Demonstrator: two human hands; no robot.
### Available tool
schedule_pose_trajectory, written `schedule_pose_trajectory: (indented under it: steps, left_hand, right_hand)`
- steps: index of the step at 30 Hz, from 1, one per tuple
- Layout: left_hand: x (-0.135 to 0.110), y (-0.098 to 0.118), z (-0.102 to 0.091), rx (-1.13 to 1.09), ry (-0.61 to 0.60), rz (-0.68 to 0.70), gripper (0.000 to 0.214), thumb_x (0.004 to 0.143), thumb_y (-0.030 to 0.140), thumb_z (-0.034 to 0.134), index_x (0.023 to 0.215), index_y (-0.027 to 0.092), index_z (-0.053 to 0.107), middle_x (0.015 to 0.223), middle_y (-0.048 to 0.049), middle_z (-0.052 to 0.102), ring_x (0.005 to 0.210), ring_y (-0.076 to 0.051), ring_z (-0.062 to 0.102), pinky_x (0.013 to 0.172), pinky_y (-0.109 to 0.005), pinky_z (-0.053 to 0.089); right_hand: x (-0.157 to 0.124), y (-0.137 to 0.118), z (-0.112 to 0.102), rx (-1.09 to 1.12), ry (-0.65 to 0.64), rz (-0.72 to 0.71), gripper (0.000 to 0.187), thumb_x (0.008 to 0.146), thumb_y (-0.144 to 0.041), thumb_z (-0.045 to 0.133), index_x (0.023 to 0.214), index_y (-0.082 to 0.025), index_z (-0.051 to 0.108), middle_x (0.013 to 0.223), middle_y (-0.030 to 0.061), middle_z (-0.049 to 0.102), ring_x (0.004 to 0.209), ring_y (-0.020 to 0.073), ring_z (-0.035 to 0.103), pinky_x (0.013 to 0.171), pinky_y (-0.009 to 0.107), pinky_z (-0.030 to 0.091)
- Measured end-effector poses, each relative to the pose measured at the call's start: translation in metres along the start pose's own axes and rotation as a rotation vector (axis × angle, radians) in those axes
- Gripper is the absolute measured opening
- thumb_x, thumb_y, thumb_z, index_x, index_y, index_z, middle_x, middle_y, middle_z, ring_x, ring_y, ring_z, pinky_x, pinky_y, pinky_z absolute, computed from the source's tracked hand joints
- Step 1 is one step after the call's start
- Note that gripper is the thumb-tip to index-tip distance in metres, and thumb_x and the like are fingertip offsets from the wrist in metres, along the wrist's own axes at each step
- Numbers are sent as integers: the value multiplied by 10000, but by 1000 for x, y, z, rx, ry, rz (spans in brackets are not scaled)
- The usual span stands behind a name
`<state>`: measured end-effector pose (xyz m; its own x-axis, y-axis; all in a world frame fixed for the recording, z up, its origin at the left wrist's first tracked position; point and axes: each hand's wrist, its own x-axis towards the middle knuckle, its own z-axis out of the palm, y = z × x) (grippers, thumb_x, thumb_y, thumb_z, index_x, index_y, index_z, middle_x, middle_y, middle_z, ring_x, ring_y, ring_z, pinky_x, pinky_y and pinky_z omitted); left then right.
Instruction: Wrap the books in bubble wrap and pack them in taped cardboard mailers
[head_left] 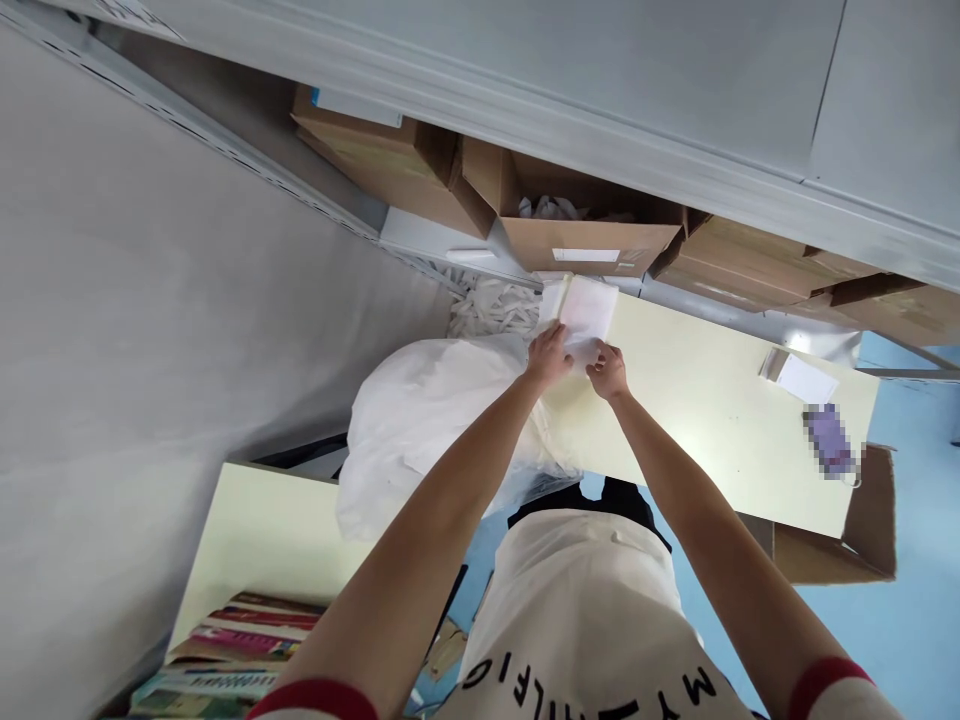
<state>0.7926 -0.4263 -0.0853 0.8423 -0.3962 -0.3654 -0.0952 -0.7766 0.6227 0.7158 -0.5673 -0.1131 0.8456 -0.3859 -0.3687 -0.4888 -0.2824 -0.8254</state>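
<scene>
Two bare hands meet over one white packet [590, 308], a flat, soft-looking rectangle. It is held up over the far edge of the pale yellow surface [697, 400]. The left hand [547, 356] has its grip closed on the packet's lower left edge. The right hand [609, 372] has its grip pinched on the lower right corner, so both are grasping the same packet.

Just left of the hands sits one large white plastic bag [427, 420], bulging and crumpled, and it touches the surface's edge. Behind it lies a heap of thin white strips [491, 305].

At least four brown cardboard boxes stand in a row on the grey metal shelf [420, 235]. One of them is an open box [589, 240] with a white label on its front and white contents showing inside.

On the right of the surface lie one small white card [804, 379] and one blurred purple item [829, 440], near each other. One more cardboard box [862, 530] stands on the blue floor to the right.

A second pale surface [255, 525] at lower left carries one stack of flat books [232, 650] with coloured spines.
</scene>
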Motion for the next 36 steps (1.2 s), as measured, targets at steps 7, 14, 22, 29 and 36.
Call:
schedule_pose_trajectory:
  steps: [7, 14, 22, 29, 36]
  left_hand:
    - [3, -3, -5, 7, -18, 24, 747, 719, 128, 592, 1449, 168, 436, 1569, -113, 367, 1434, -321, 331, 1167, -456, 299]
    - [4, -4, -3, -8, -36, 43, 789, 704, 123, 626, 1462, 180, 416, 1580, -109, 351, 1446, -326, 314, 1177, -446, 290]
    - [-3, 4, -12, 103, -94, 40, 824, 745, 150, 627, 1511, 161, 322, 1623, -137, 236, 1487, -320, 241, 1187, -470, 257]
    - [-48, 20, -19, 138, 25, 78, 743, 850, 236, 550, 1535, 166, 272, 1627, -140, 220, 1510, -319, 168, 1186, -533, 231]
    - [-158, 17, -11, -178, 215, 80, 753, 904, 317, 514, 1562, 200, 167, 1601, -163, 286, 1404, -309, 415, 1135, -522, 355]
  right_hand:
    - [3, -2, 1, -69, -1, -20, 665, 669, -110, 583, 1327, -201, 569, 1243, 131, 516, 926, 222, 626, 893, 453, 588]
    - [-1, -7, 1, -132, -7, -17, 693, 675, -102, 592, 1359, -193, 534, 1242, 131, 514, 919, 219, 623, 922, 458, 573]
    - [-8, -10, -6, -96, -40, 24, 810, 645, -180, 712, 1413, -248, 465, 1359, 134, 455, 1177, 291, 566, 1004, 493, 525]
    - [-60, -16, -43, -18, -25, -18, 665, 751, -299, 671, 1388, -259, 485, 1372, 148, 505, 1160, 294, 586, 927, 489, 553]
    - [-121, -22, -70, 20, -123, -168, 593, 826, -393, 584, 1383, -227, 466, 1348, 158, 559, 844, 189, 692, 825, 420, 587]
